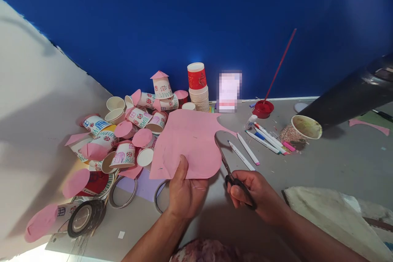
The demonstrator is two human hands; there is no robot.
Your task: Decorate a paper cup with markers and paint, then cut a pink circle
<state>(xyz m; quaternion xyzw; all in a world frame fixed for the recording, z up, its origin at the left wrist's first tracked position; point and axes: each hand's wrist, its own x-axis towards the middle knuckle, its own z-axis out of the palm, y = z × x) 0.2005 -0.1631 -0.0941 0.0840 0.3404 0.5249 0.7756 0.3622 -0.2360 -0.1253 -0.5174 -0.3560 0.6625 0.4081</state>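
Note:
A large pink paper sheet (187, 139) with curved cut edges is in the middle of the head view. My left hand (188, 192) grips its lower edge, thumb on top and fingers underneath. Black-handled scissors (229, 168) are in my right hand (253, 194), with fingers around the handles. Their blades point up and left, at the paper's right edge beside a rounded lobe. Left of the paper lie several decorated paper cups (123, 154), many with pink paper tops.
A cup stack (199, 98) stands by the blue wall. Several markers (242, 155), a red round holder with a stick (263, 109) and a patterned cup (302, 129) sit right. Tape rolls (81, 217) lie lower left; a pale cloth (331, 217) lies lower right.

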